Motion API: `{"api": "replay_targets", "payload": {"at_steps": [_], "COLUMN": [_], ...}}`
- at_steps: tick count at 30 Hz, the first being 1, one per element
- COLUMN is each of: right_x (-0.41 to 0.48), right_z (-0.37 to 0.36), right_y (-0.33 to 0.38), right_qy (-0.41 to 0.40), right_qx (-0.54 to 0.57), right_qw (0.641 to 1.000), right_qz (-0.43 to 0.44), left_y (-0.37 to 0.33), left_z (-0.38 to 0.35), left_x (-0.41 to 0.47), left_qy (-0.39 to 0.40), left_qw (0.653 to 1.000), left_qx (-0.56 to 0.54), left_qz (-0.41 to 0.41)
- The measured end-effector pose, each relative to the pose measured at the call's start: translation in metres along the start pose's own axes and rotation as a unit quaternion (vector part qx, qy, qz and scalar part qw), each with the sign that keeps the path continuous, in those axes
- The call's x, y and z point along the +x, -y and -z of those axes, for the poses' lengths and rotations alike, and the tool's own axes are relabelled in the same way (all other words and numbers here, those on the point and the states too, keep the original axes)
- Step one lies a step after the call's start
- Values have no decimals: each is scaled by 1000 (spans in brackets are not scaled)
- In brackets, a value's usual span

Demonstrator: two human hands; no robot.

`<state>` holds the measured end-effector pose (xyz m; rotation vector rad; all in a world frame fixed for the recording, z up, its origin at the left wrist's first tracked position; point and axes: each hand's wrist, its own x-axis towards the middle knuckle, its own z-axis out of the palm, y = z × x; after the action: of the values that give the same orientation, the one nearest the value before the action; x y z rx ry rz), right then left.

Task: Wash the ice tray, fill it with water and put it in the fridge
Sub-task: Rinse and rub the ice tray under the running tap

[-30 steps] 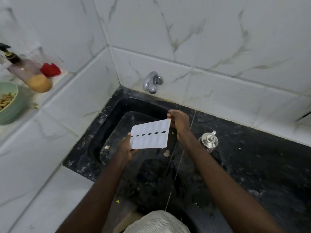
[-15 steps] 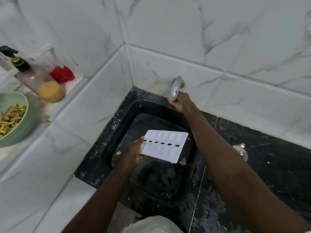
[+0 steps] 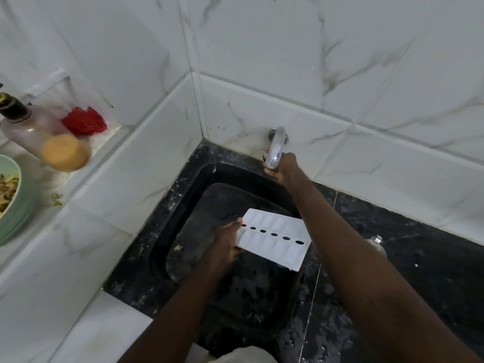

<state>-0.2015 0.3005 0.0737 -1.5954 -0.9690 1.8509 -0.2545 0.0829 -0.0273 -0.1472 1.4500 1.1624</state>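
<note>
A white ice tray (image 3: 275, 239) with a row of dark oval holes down its middle hangs flat over the black sink (image 3: 183, 258). My left hand (image 3: 227, 241) pinches its left edge. My right hand (image 3: 281, 169) reaches to the back wall and grips the chrome tap (image 3: 275, 145) from below. No water is seen running from the tap.
A black stone counter (image 3: 419, 258) lies right of the sink, with a small metal object (image 3: 377, 246) half hidden behind my right arm. On the white ledge at left stand a pump bottle (image 3: 44, 134), a red scrubber (image 3: 83, 121) and a green bowl (image 3: 15, 205) of food.
My right hand let go of the tray's right end and moved up to the tap, which it now grips. My left hand keeps hold of the tray over the sink.
</note>
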Motion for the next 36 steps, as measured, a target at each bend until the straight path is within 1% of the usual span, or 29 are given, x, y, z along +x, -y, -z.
{"api": "replay_targets", "payload": {"at_steps": [4, 10, 13, 16, 18, 20, 22, 28, 32, 34, 35, 36], "right_x": [4, 11, 15, 14, 17, 18, 21, 18, 9, 6, 3, -1], "right_z": [5, 10, 8, 7, 9, 11, 11, 12, 19, 23, 26, 30], "right_y": [2, 5, 6, 7, 5, 2, 1, -4, -9, -13, -17, -20], "right_qy": [6, 8, -10, -6, -26, -43, -46, -35, -16, -31, -44, -50], "right_qx": [-53, -54, -63, -78, -71, -86, -96, -85, -59, -102, -153, -239], "right_qw": [999, 998, 998, 997, 997, 995, 994, 996, 998, 993, 985, 966], "right_qz": [2, 6, 17, 14, 15, 19, 23, 16, 33, 50, 61, 81], "left_y": [1, -2, -6, -9, -10, -11, -12, -14, -16, -17, -16, -16], "left_z": [-10, -22, -26, -28, -28, -29, -29, -30, -33, -33, -32, -32], "left_x": [1, -1, -3, -7, -8, -8, -8, -8, -10, -9, -8, -8], "left_qy": [0, 5, 4, 3, 4, 5, 4, -6, -6, -6, -8, -12], "left_qw": [1000, 1000, 1000, 1000, 1000, 1000, 1000, 1000, 1000, 1000, 1000, 1000], "left_qx": [-4, -3, 0, 3, 3, -2, -3, -6, -13, -18, -15, -10], "left_qz": [-4, -5, -7, -5, -5, -5, -5, -4, -9, -14, -18, -23]}}
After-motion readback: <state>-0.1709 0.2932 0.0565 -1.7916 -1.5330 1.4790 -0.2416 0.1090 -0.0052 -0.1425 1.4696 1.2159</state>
